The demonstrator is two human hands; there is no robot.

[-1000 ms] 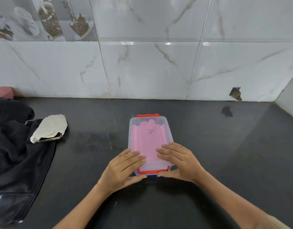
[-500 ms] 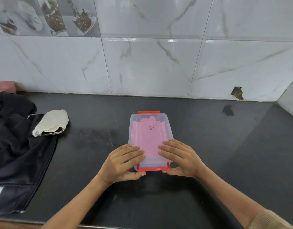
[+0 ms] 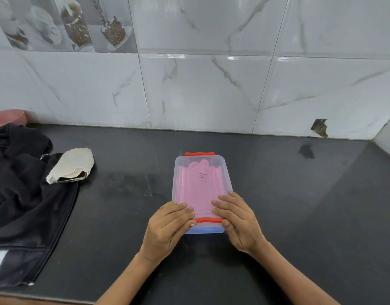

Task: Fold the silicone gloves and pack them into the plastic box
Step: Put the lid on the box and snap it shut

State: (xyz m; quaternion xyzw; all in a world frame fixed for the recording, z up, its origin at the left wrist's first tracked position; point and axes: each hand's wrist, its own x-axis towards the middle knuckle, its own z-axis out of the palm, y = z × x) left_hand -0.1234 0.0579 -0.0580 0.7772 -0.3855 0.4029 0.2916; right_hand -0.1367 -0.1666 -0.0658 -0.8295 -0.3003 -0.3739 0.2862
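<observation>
The plastic box (image 3: 200, 190) sits lidded at the centre of the dark countertop (image 3: 299, 205), pink gloves (image 3: 197, 188) visible inside. Your left hand (image 3: 167, 227) and right hand (image 3: 238, 221) lie flat, fingers extended, pressing the lid's near corners beside the red clip (image 3: 208, 220).

Compared with one second ago, both hands sit lower on the plastic box (image 3: 199, 188). The left hand (image 3: 167, 227) and right hand (image 3: 238, 221) now flank the near red clip (image 3: 208, 220), fingertips at the lid's near edge. More lid surface is exposed.
</observation>
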